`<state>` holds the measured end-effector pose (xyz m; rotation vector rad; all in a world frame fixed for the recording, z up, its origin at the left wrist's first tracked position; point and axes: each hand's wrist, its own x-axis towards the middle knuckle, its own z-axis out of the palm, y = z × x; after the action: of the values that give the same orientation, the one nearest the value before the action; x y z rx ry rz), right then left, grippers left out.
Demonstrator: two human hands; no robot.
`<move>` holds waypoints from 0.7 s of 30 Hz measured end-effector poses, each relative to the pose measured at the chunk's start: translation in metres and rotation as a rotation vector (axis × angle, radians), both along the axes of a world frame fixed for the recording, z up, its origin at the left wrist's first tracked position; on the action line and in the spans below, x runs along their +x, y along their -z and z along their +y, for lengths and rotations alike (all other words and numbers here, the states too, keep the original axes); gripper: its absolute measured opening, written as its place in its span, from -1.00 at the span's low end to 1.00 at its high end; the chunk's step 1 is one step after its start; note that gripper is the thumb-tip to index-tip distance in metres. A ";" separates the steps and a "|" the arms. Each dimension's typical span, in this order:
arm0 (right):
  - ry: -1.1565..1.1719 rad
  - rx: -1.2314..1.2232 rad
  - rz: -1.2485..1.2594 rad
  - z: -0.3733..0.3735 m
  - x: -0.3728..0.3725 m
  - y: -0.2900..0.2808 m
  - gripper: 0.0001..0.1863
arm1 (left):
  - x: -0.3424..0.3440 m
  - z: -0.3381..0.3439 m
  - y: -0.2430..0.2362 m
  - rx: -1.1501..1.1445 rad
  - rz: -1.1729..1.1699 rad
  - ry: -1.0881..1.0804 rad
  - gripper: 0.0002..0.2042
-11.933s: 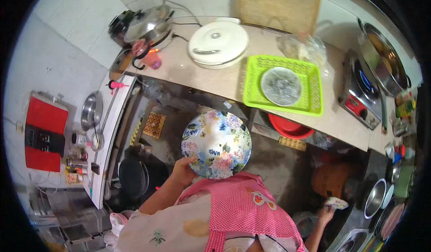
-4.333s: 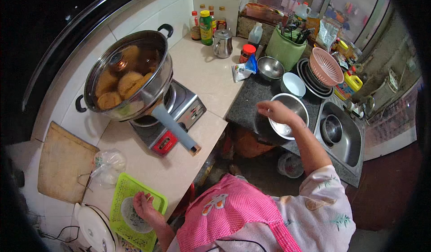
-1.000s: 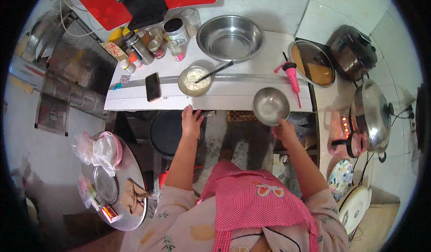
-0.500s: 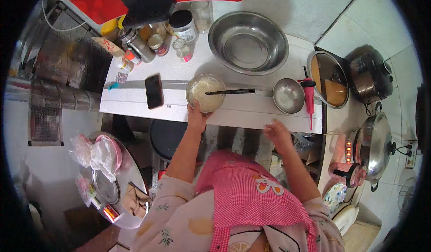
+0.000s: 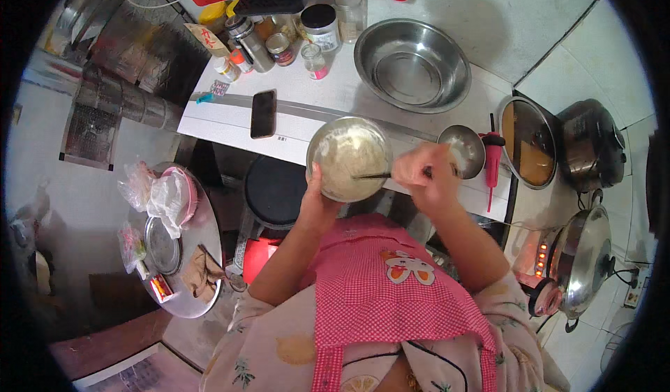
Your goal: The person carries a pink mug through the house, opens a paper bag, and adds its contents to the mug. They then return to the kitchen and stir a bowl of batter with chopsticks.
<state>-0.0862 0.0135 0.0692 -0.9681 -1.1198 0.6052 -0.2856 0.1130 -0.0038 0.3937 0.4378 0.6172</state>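
Observation:
My left hand (image 5: 319, 200) grips the near left rim of a metal bowl (image 5: 383, 137), which is raised close to me over the table's front edge. Inside it lies a pale, doughy or floury mixture (image 5: 345, 154). Dark chopsticks (image 5: 372, 176) reach into that mixture, their other ends inside my right hand (image 5: 427, 172). The right fingers are closed around them and slightly blurred. Just beyond that hand stands a small metal bowl (image 5: 469, 148), partly covered by it. A pink tool with a thin tip (image 5: 493, 165) lies beside the small bowl.
A wide steel basin (image 5: 412, 64) stands at the back of the white table (image 5: 289, 128). A phone (image 5: 264, 114) lies at left, before several jars (image 5: 319, 29). To the right are an oval tray (image 5: 536, 141), a dark cooker (image 5: 593, 144) and a lidded pan (image 5: 585, 263).
My left hand has lifted the bowl off the table toward me. My right hand, free before, has taken hold of the chopsticks that lay across the bowl. The view has shifted.

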 end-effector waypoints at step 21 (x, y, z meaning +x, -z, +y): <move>-0.125 0.110 0.538 -0.043 0.030 -0.030 -0.46 | 0.006 -0.041 -0.040 0.098 0.061 0.145 -0.23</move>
<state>-0.0560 -0.0292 0.0988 -0.5896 -0.7244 0.8372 -0.2792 0.0723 0.0365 0.5339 0.4347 0.4881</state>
